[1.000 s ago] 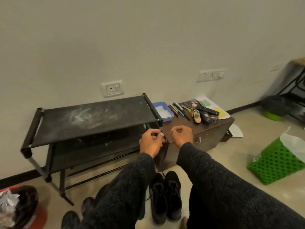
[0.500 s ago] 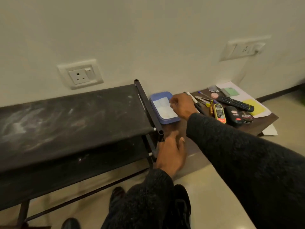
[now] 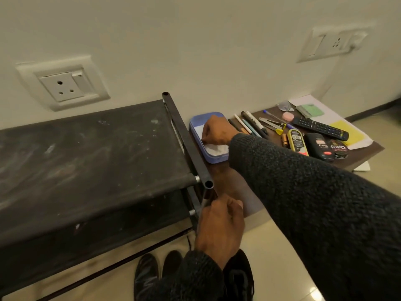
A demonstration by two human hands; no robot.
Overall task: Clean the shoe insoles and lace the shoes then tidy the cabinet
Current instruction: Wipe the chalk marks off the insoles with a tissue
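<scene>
A black shoe rack (image 3: 91, 153), its top shelf streaked with pale dust, fills the left half of the frame against the wall. To its right, in the upper right of the frame, stands a low brown cabinet (image 3: 225, 177) whose top surface carries a blue tray (image 3: 196, 127), a row of pens (image 3: 249, 124), a black remote (image 3: 319, 128), papers (image 3: 347, 131) and small bottles (image 3: 319, 146). Black shoes (image 3: 240, 276) stand on the floor at the bottom centre, partly hidden by the sleeve; two more dark shoe toes (image 3: 158, 266) show just to their left under the rack. The right hand (image 3: 217, 130) reaches into the blue tray, fingers curled down onto the white cloth (image 3: 214, 149) lying in it, apparently pinching it. The left hand (image 3: 220, 227) hangs low beside the rack's front right post, fingers loosely curled; whether they grasp anything cannot be told. A white wall socket (image 3: 63, 83) sits at upper left.
</scene>
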